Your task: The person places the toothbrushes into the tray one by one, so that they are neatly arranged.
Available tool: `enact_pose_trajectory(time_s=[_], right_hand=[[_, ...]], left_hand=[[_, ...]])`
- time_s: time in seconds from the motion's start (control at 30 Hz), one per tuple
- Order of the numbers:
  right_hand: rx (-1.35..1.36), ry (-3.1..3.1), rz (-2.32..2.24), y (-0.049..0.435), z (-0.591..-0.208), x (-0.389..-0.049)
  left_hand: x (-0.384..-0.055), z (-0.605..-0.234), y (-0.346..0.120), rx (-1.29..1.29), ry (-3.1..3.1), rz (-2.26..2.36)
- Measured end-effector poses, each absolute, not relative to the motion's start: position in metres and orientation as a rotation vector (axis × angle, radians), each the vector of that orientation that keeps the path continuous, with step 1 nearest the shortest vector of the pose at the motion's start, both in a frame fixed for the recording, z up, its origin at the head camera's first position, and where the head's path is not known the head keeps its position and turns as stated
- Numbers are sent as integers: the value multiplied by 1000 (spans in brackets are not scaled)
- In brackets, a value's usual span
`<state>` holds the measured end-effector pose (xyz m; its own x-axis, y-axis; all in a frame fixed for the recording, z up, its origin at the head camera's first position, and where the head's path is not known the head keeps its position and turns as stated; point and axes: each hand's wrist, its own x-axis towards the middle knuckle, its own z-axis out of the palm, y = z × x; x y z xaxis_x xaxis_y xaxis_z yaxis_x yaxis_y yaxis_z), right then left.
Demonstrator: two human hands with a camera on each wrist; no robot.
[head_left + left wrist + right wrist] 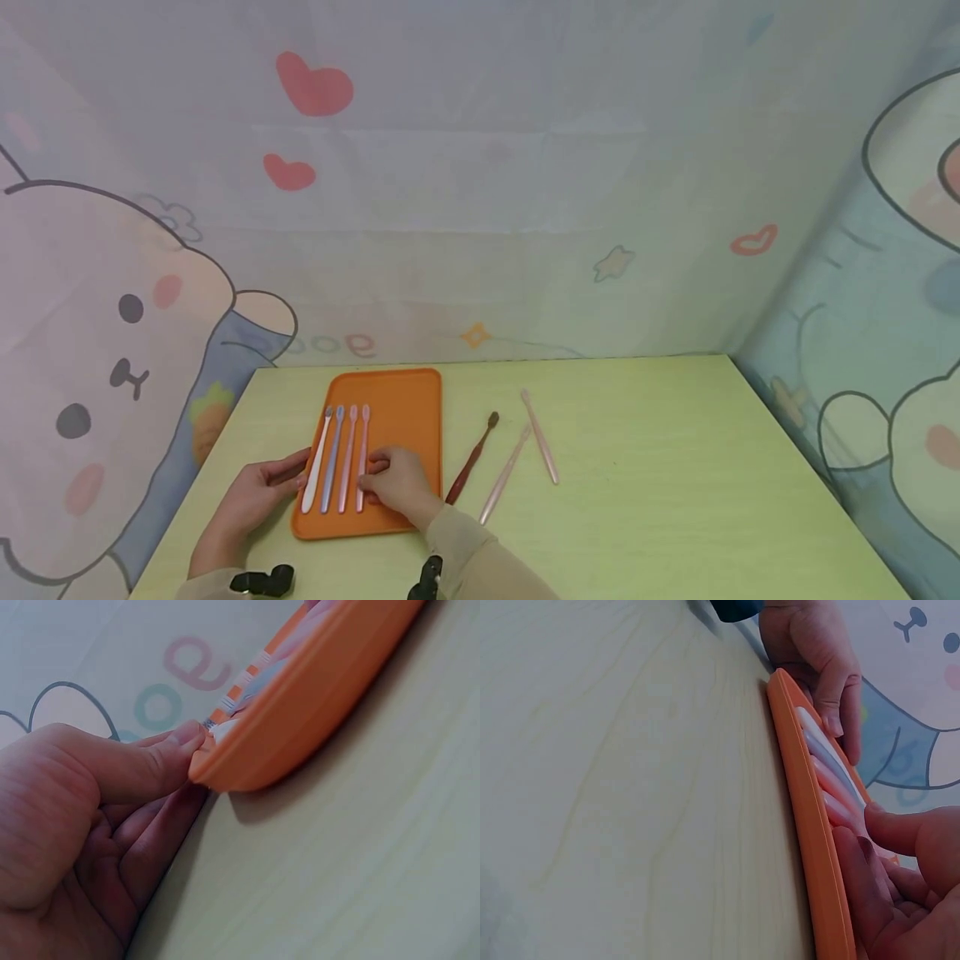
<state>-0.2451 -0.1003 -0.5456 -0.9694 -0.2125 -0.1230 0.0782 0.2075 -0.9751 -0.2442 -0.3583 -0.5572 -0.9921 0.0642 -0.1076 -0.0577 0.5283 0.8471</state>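
Note:
An orange tray [405,404] lies on the table, with a row of toothbrushes along its left half: a white one [317,462], a blue one [332,462], a pink one [348,462] and another pink toothbrush [363,446] at the row's right end. All have their heads toward the far edge. My left hand [249,506] grips the tray's left rim, the thumb on the edge in the left wrist view. Thumb and fingers of my right hand [405,485] pinch the rightmost pink toothbrush near its handle; the right wrist view shows both hands at the tray.
Right of the tray, a dark red toothbrush [472,461] and two pale pink toothbrushes, one nearer [504,479] and one farther [542,437], lie slanted on the yellow-green table [675,467]. A cartoon-printed cloth [495,183] stands behind the table and at its sides.

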Motion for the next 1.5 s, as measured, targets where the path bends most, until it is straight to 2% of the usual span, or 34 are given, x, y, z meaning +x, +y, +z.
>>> enact_pose_trajectory(time_s=[0.3, 0.53, 0.93, 1.5], right_hand=[[-140, 2111, -1888, -90, -542, -248], [-255, 2057, -1941, -65, -533, -249], [-420, 2120, -1972, 1, -508, -258], [-401, 2316, -1921, 98, -515, -265]], left_hand=[[-247, -558, -359, 37, 2625, 1508], [-245, -559, -360, 52, 2650, 1482], [-248, -559, -357, 48, 2626, 1509], [-258, -562, -355, 30, 2648, 1447]])
